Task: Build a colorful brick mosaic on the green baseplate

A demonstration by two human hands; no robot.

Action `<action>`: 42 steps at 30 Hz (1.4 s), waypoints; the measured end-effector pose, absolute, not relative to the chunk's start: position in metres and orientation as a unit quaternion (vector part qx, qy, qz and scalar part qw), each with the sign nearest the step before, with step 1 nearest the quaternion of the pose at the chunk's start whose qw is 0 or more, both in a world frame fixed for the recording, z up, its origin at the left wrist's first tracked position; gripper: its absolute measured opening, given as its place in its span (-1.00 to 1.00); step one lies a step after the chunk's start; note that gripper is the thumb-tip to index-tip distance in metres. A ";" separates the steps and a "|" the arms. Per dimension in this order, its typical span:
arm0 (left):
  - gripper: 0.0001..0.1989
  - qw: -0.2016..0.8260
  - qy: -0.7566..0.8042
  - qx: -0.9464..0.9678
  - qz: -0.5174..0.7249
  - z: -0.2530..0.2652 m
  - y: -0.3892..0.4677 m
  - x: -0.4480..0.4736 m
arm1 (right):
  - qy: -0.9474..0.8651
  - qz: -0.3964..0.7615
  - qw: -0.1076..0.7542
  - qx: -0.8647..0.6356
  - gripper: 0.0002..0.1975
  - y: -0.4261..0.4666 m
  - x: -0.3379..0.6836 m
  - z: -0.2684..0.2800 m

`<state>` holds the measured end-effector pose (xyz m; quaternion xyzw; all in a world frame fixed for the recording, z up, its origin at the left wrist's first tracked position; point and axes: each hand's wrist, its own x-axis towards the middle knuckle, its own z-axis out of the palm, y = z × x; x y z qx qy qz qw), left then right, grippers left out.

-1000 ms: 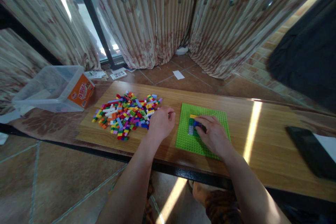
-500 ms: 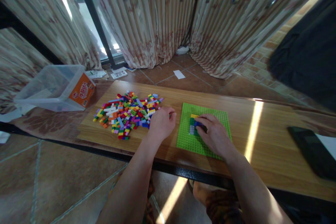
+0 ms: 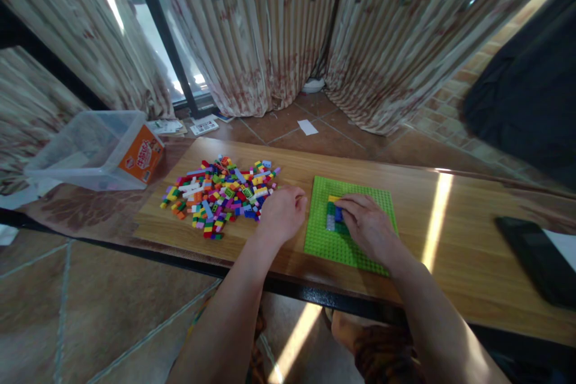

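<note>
A green studded baseplate (image 3: 319, 240) lies on the wooden table. Near its middle sits a small group of bricks: a yellow brick (image 3: 333, 198), dark green ones, a grey brick (image 3: 330, 223) and a blue brick (image 3: 338, 215). My right hand (image 3: 371, 227) rests over the right side of this group, its fingers closed and touching the blue brick. My left hand (image 3: 282, 211) hovers between the loose brick pile (image 3: 225, 192) and the baseplate's left edge. Its fingers are curled in, and what they hold, if anything, is hidden.
A clear plastic bin (image 3: 90, 156) with an orange label stands at the table's left end. On the right lies a black phone-like device (image 3: 535, 261) beside white paper (image 3: 562, 246). Striped curtains (image 3: 279, 42) hang behind the table, and a dark cloth shape (image 3: 531, 78) is at the upper right.
My left hand has shifted slightly right, toward the baseplate, and its fingers have turned further in. My right fingers have drawn closer together, showing more of the blue brick.
</note>
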<state>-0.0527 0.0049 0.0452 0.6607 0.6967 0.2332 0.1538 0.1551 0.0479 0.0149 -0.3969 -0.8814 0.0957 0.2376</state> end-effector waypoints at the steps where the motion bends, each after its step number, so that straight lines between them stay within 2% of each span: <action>1: -0.77 0.153 0.697 0.661 0.233 0.045 0.005 -0.053 | -0.876 0.099 0.247 -0.402 -0.70 0.047 0.156 0.015; 4: -0.77 0.153 0.699 0.660 0.230 0.046 0.005 -0.053 | -0.865 0.116 0.259 -0.413 -0.72 0.045 0.159 0.016; 12: -0.76 0.152 0.701 0.659 0.227 0.048 0.004 -0.053 | -0.863 0.117 0.225 -0.436 -0.72 0.045 0.164 0.009; 23: -0.76 0.152 0.698 0.667 0.212 0.047 0.003 -0.053 | -0.840 0.109 0.252 -0.469 -0.75 0.042 0.158 0.017; 30: -0.76 0.151 0.705 0.663 0.203 0.049 0.002 -0.053 | -0.863 0.046 0.211 -0.457 -0.78 0.043 0.158 0.012; 42: -0.75 0.152 0.699 0.674 0.185 0.048 0.000 -0.054 | -0.869 0.072 0.206 -0.445 -0.77 0.051 0.162 0.010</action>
